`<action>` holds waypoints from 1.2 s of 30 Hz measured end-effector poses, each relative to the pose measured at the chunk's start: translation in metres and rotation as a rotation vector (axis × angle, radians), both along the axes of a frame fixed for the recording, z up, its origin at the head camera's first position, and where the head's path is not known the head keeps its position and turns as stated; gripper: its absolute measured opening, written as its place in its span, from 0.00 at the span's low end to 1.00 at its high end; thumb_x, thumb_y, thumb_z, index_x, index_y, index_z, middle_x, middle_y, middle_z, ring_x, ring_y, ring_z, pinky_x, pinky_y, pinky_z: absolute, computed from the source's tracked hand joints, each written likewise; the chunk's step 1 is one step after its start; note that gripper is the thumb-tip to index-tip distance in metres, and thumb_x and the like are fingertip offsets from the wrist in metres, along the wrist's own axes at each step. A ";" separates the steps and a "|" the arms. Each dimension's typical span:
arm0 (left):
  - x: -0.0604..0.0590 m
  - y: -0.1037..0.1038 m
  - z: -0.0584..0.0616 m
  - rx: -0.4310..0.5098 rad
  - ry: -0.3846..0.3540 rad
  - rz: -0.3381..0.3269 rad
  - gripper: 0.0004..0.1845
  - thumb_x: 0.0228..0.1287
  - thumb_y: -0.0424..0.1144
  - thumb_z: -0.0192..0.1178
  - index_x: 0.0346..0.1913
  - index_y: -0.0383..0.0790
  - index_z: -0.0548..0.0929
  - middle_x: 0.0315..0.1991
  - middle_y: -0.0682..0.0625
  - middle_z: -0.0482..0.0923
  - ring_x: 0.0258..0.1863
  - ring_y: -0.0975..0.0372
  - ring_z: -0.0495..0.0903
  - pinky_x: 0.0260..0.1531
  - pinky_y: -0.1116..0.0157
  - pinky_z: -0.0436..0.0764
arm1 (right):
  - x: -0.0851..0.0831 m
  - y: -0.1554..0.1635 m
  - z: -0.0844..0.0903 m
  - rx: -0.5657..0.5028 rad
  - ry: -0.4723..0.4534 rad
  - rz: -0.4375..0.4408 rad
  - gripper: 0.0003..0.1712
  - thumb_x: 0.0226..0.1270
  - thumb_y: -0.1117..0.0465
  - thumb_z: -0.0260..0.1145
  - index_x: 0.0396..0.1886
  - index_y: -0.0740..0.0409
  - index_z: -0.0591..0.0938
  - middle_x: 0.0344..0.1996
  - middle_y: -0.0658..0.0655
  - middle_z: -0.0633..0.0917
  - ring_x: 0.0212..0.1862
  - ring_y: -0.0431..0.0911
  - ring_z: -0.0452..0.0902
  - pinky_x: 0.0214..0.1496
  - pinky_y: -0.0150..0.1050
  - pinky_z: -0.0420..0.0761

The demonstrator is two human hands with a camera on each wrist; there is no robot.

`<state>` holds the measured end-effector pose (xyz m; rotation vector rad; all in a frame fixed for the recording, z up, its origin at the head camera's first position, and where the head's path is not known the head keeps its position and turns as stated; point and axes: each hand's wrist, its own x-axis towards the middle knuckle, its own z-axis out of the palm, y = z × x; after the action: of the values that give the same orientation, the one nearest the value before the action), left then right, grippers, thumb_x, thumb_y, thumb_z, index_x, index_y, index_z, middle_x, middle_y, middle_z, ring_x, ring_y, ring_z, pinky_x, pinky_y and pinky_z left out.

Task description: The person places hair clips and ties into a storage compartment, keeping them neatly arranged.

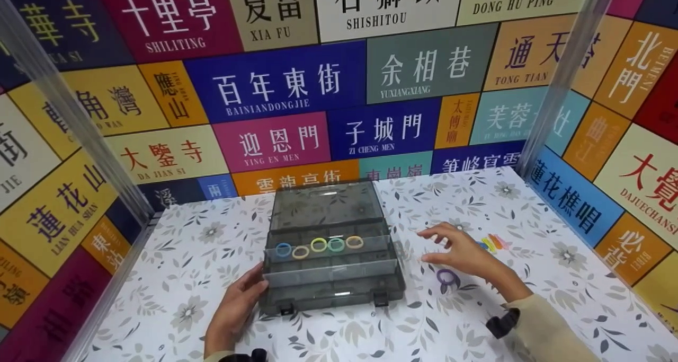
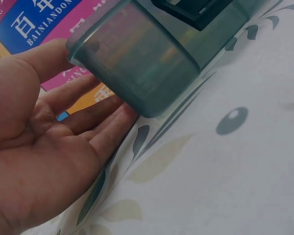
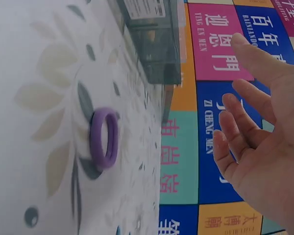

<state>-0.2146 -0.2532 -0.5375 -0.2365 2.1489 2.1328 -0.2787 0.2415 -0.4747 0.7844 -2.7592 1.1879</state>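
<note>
1. Five rings (image 1: 319, 239) stood in a row across the middle of an open-lidded grey box (image 1: 339, 296) on the bench (image 1: 175, 277); that much of the work looked done.

2. A purple ring (image 3: 96, 139) lay on the bench to the right of the box, apparently left to be dealt with, as did a bunch of small coloured pieces (image 1: 493, 243) farther right, partly hidden.

3. The left hand (image 1: 235, 303) rested its fairly straight fingers against the box's left side.

4. The right hand (image 1: 461, 250), fingers spread and holding nothing, hovered near the purple ring, on its far side.
</note>
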 end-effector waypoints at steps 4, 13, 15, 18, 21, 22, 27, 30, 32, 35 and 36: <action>0.001 0.000 0.000 -0.009 -0.010 0.007 0.33 0.71 0.35 0.59 0.76 0.35 0.63 0.77 0.34 0.57 0.78 0.44 0.55 0.77 0.45 0.59 | 0.005 0.015 -0.005 0.046 -0.073 0.019 0.31 0.60 0.47 0.75 0.61 0.52 0.81 0.55 0.58 0.81 0.51 0.50 0.75 0.52 0.46 0.80; 0.001 0.001 -0.002 0.022 0.001 0.006 0.33 0.71 0.33 0.59 0.75 0.33 0.63 0.77 0.34 0.57 0.78 0.44 0.56 0.77 0.46 0.59 | 0.004 0.038 -0.016 0.117 -0.240 0.074 0.35 0.60 0.46 0.74 0.64 0.58 0.79 0.61 0.66 0.76 0.59 0.64 0.73 0.55 0.58 0.80; 0.000 0.001 -0.003 0.019 -0.003 0.007 0.32 0.71 0.32 0.59 0.75 0.33 0.63 0.77 0.34 0.57 0.78 0.44 0.56 0.77 0.46 0.59 | 0.003 0.042 -0.019 0.131 -0.262 0.072 0.35 0.61 0.47 0.74 0.64 0.58 0.79 0.62 0.67 0.76 0.59 0.64 0.74 0.55 0.56 0.80; -0.001 0.001 -0.002 0.025 -0.012 0.015 0.32 0.70 0.32 0.59 0.75 0.34 0.64 0.77 0.35 0.58 0.78 0.45 0.56 0.77 0.46 0.59 | 0.001 0.048 -0.024 0.138 -0.283 0.079 0.34 0.61 0.48 0.74 0.64 0.58 0.79 0.61 0.67 0.77 0.58 0.61 0.74 0.55 0.53 0.79; -0.002 0.001 -0.002 0.033 -0.014 0.017 0.33 0.70 0.32 0.60 0.75 0.34 0.64 0.78 0.35 0.57 0.79 0.45 0.54 0.77 0.46 0.58 | -0.001 0.053 -0.028 0.134 -0.309 0.090 0.34 0.59 0.48 0.76 0.62 0.59 0.80 0.58 0.66 0.78 0.56 0.56 0.74 0.54 0.49 0.78; -0.002 0.001 -0.001 0.038 -0.014 0.018 0.33 0.69 0.32 0.60 0.75 0.34 0.64 0.78 0.36 0.57 0.79 0.46 0.54 0.77 0.46 0.58 | -0.001 0.054 -0.029 0.133 -0.314 0.096 0.35 0.58 0.49 0.76 0.62 0.59 0.80 0.57 0.65 0.79 0.55 0.54 0.74 0.53 0.47 0.77; -0.001 0.001 -0.001 0.050 0.006 0.010 0.32 0.70 0.31 0.58 0.75 0.32 0.63 0.77 0.34 0.56 0.79 0.45 0.53 0.77 0.46 0.58 | -0.003 0.056 -0.030 0.145 -0.324 0.092 0.34 0.53 0.50 0.80 0.59 0.58 0.82 0.53 0.62 0.81 0.51 0.48 0.74 0.51 0.38 0.75; -0.001 0.001 -0.001 0.044 0.014 0.000 0.32 0.71 0.30 0.57 0.75 0.33 0.63 0.77 0.34 0.56 0.78 0.45 0.54 0.77 0.47 0.59 | -0.003 0.056 -0.031 0.155 -0.317 0.088 0.32 0.51 0.51 0.81 0.56 0.56 0.84 0.53 0.60 0.82 0.52 0.48 0.75 0.53 0.39 0.76; -0.001 0.001 -0.001 0.033 0.016 -0.007 0.31 0.71 0.30 0.56 0.75 0.33 0.62 0.77 0.33 0.56 0.78 0.44 0.54 0.77 0.47 0.59 | -0.003 0.056 -0.032 0.167 -0.310 0.089 0.31 0.50 0.51 0.81 0.55 0.55 0.84 0.52 0.59 0.82 0.52 0.49 0.74 0.54 0.41 0.76; -0.001 0.001 0.001 0.018 0.001 0.006 0.31 0.71 0.30 0.57 0.75 0.34 0.63 0.77 0.34 0.57 0.78 0.44 0.55 0.77 0.46 0.60 | -0.004 0.054 -0.033 0.181 -0.302 0.087 0.29 0.49 0.53 0.82 0.53 0.54 0.85 0.51 0.58 0.81 0.51 0.50 0.74 0.54 0.44 0.75; -0.001 0.001 0.001 0.013 -0.003 0.011 0.31 0.71 0.31 0.57 0.75 0.34 0.64 0.77 0.34 0.58 0.78 0.44 0.56 0.77 0.46 0.60 | -0.004 0.053 -0.034 0.184 -0.300 0.087 0.28 0.49 0.53 0.82 0.52 0.53 0.85 0.51 0.58 0.81 0.51 0.51 0.74 0.54 0.45 0.76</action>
<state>-0.2158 -0.2518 -0.5365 -0.2509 2.1363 2.1506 -0.2831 0.2948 -0.5085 0.8078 -3.1463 1.1655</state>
